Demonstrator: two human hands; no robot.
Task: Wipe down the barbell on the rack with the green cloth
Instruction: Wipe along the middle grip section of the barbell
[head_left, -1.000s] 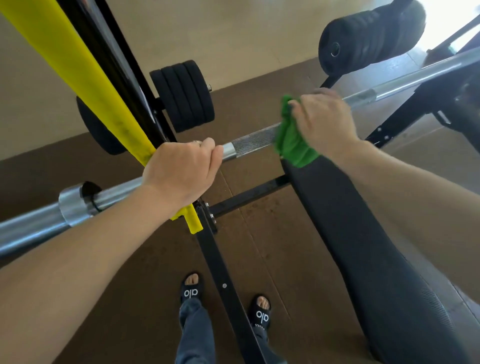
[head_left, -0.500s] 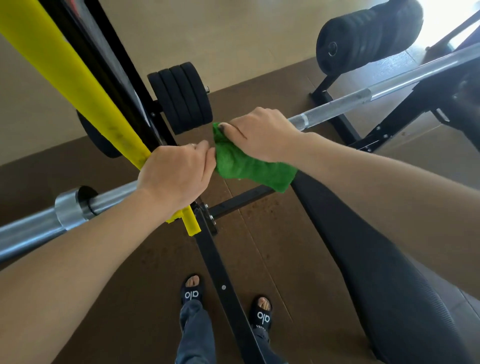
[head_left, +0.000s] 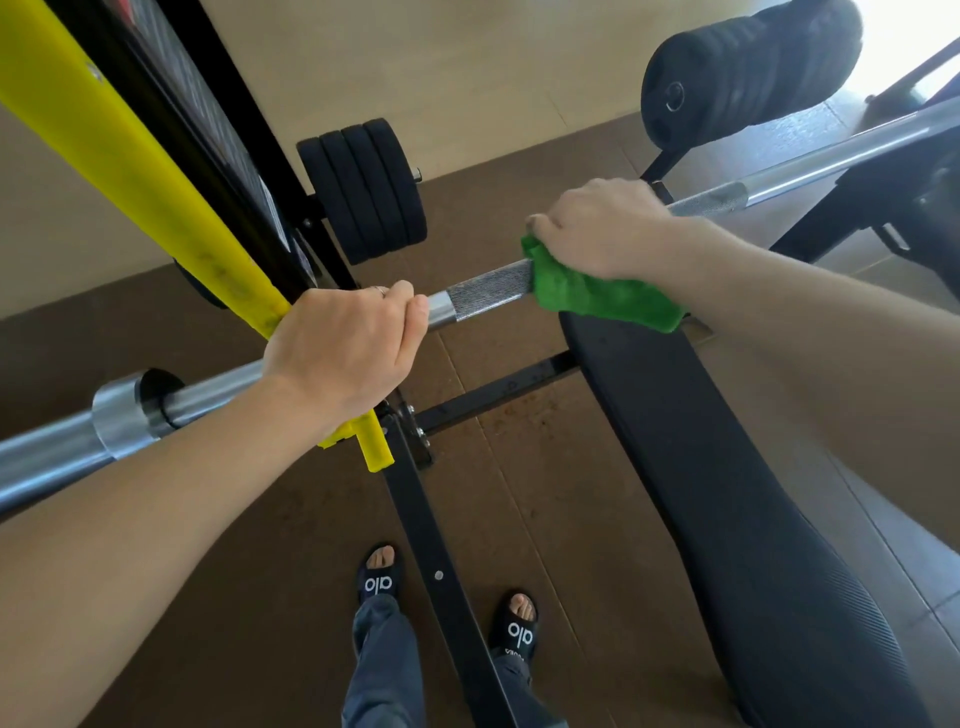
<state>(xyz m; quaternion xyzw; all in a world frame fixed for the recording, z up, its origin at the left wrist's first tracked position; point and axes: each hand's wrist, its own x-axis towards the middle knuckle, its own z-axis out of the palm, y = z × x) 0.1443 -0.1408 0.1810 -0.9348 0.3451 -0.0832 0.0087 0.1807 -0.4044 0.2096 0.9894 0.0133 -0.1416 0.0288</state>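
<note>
A silver barbell (head_left: 488, 291) runs across the view from lower left to upper right, resting on a black and yellow rack (head_left: 150, 171). My left hand (head_left: 343, 348) grips the bar next to the yellow upright. My right hand (head_left: 597, 228) presses a green cloth (head_left: 597, 299) around the bar a short way to the right, with a stretch of knurled steel bare between the two hands. The cloth hangs below the bar and over the head of the bench.
A black padded bench (head_left: 727, 519) extends toward the lower right under the bar. Stacks of black weight plates (head_left: 363, 192) hang on the rack pegs, with another stack (head_left: 748, 67) at upper right. A black frame rail (head_left: 447, 571) runs between my sandalled feet on the brown floor mat.
My right hand slid the cloth left along the bar until it met my left hand, then back to the right, uncovering the knurled section. My left hand stayed put.
</note>
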